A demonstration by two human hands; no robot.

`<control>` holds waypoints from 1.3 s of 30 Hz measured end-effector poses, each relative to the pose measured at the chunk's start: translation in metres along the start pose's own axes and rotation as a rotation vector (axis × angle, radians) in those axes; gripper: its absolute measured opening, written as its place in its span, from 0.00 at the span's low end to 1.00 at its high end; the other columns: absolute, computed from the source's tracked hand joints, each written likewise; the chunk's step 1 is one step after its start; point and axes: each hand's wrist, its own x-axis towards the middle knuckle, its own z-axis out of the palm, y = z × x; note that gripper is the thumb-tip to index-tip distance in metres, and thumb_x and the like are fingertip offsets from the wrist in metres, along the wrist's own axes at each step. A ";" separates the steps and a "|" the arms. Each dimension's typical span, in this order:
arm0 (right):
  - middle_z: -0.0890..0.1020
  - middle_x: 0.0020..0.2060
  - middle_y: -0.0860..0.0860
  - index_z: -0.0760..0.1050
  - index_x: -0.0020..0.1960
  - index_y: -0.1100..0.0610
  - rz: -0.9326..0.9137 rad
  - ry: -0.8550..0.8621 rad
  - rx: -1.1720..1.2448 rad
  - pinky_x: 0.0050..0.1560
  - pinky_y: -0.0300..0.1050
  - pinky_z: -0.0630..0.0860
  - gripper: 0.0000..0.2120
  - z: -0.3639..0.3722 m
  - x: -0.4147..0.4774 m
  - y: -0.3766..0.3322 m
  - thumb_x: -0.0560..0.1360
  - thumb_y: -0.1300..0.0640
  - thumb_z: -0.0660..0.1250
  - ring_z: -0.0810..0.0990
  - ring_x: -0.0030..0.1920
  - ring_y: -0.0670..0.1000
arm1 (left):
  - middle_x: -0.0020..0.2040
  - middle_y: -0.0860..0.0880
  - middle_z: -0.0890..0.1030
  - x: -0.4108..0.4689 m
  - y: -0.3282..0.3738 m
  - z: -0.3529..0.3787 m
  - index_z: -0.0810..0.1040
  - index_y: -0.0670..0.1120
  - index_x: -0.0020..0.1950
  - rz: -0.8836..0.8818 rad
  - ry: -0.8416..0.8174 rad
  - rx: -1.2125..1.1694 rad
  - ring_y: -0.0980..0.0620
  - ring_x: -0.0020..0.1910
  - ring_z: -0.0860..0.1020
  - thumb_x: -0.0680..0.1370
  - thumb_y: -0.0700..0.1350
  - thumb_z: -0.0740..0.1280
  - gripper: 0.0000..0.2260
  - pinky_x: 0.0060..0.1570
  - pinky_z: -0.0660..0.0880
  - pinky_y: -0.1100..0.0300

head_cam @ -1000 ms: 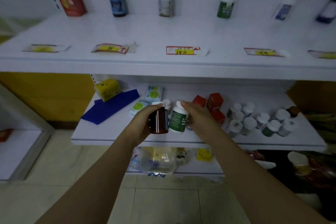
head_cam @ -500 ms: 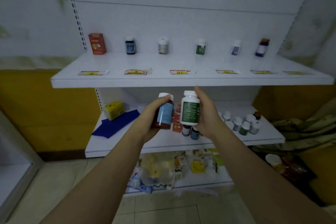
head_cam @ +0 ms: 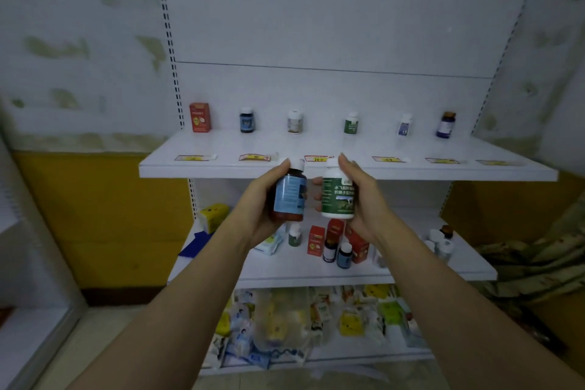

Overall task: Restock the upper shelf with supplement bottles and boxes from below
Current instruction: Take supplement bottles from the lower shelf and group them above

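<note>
We hold two bottles up at the upper shelf's [head_cam: 459, 171] front edge.
Our left hand [head_cam: 254, 210] curls its fingers round the blue-label brown bottle [head_cam: 289, 196]. Our right hand [head_cam: 368, 204] grips the green-label white bottle [head_cam: 338, 198]. Both bottles are upright, side by side, caps level with the shelf lip. A red box [head_cam: 200, 117] stands at the shelf's back left.

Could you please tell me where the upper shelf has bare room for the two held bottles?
The upper shelf is bare between its back row, red box to purple bottle, and the front price labels; gaps between those items are free too. The lower shelf is crowded around the red boxes.
</note>
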 end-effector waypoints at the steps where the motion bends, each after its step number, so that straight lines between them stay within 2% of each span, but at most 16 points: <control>1: 0.82 0.40 0.58 0.70 0.60 0.58 -0.014 -0.005 0.009 0.42 0.49 0.79 0.24 0.000 0.000 -0.002 0.69 0.46 0.68 0.81 0.36 0.54 | 0.39 0.46 0.80 -0.002 0.002 0.003 0.79 0.45 0.52 0.000 0.002 -0.022 0.49 0.37 0.77 0.74 0.53 0.65 0.14 0.40 0.72 0.56; 3: 0.81 0.37 0.57 0.68 0.56 0.57 -0.033 -0.001 0.018 0.40 0.48 0.78 0.19 0.001 -0.003 -0.007 0.71 0.47 0.67 0.80 0.34 0.55 | 0.39 0.44 0.82 -0.004 0.005 0.009 0.79 0.42 0.50 0.002 -0.005 -0.042 0.49 0.38 0.78 0.77 0.52 0.63 0.14 0.42 0.74 0.56; 6: 0.80 0.34 0.57 0.66 0.57 0.56 -0.029 0.019 0.045 0.36 0.47 0.78 0.22 0.001 -0.005 -0.010 0.71 0.47 0.69 0.79 0.31 0.54 | 0.40 0.42 0.82 -0.006 0.006 0.013 0.78 0.39 0.50 -0.003 -0.010 -0.099 0.47 0.36 0.80 0.78 0.51 0.60 0.16 0.40 0.78 0.57; 10: 0.82 0.35 0.55 0.61 0.61 0.52 -0.020 0.096 0.015 0.33 0.44 0.79 0.22 -0.003 -0.008 -0.010 0.74 0.47 0.68 0.82 0.30 0.52 | 0.36 0.44 0.80 -0.008 0.001 0.024 0.77 0.42 0.44 0.016 -0.037 -0.036 0.49 0.33 0.78 0.69 0.55 0.68 0.16 0.34 0.77 0.60; 12: 0.83 0.36 0.54 0.63 0.59 0.53 -0.034 0.100 -0.011 0.34 0.44 0.78 0.20 -0.002 -0.010 -0.011 0.74 0.48 0.67 0.82 0.31 0.51 | 0.35 0.46 0.79 -0.010 0.001 0.029 0.76 0.45 0.42 0.064 -0.045 0.068 0.51 0.32 0.77 0.67 0.52 0.70 0.12 0.32 0.76 0.61; 16: 0.82 0.35 0.54 0.67 0.56 0.55 -0.064 0.080 -0.036 0.37 0.46 0.78 0.15 0.005 -0.012 -0.016 0.76 0.48 0.65 0.81 0.32 0.52 | 0.35 0.47 0.80 -0.010 0.004 0.027 0.76 0.46 0.41 0.146 -0.027 0.149 0.51 0.32 0.77 0.69 0.45 0.71 0.06 0.32 0.75 0.61; 21: 0.82 0.34 0.54 0.72 0.46 0.53 -0.096 0.057 -0.076 0.37 0.46 0.79 0.08 0.013 -0.013 -0.021 0.77 0.49 0.63 0.81 0.31 0.52 | 0.36 0.47 0.80 -0.015 0.013 0.024 0.75 0.44 0.42 0.171 -0.012 0.192 0.52 0.32 0.78 0.65 0.46 0.72 0.11 0.33 0.76 0.60; 27: 0.82 0.33 0.53 0.74 0.48 0.56 -0.071 0.031 -0.066 0.35 0.45 0.80 0.11 0.021 -0.007 -0.020 0.76 0.48 0.64 0.81 0.30 0.51 | 0.36 0.46 0.80 -0.018 0.018 0.017 0.75 0.45 0.42 0.182 0.026 0.203 0.51 0.32 0.78 0.63 0.46 0.73 0.12 0.36 0.75 0.58; 31: 0.82 0.37 0.55 0.72 0.54 0.56 -0.074 0.036 -0.072 0.37 0.46 0.80 0.13 0.022 -0.002 -0.019 0.75 0.49 0.66 0.81 0.32 0.52 | 0.35 0.47 0.80 -0.015 0.021 0.013 0.75 0.45 0.45 0.185 0.020 0.198 0.52 0.32 0.78 0.63 0.45 0.73 0.13 0.37 0.76 0.57; 36: 0.81 0.37 0.55 0.72 0.48 0.55 -0.132 0.072 -0.099 0.39 0.47 0.79 0.08 0.010 0.005 -0.022 0.74 0.53 0.68 0.80 0.33 0.53 | 0.36 0.47 0.81 0.002 0.022 0.006 0.75 0.44 0.47 0.168 -0.010 0.252 0.52 0.34 0.79 0.64 0.42 0.77 0.16 0.37 0.77 0.58; 39: 0.81 0.37 0.54 0.73 0.46 0.53 -0.148 0.109 -0.112 0.39 0.47 0.79 0.10 -0.006 0.007 -0.025 0.69 0.52 0.71 0.81 0.32 0.52 | 0.36 0.47 0.81 0.021 0.020 0.010 0.75 0.44 0.47 0.165 -0.037 0.259 0.52 0.33 0.79 0.64 0.42 0.76 0.15 0.35 0.77 0.59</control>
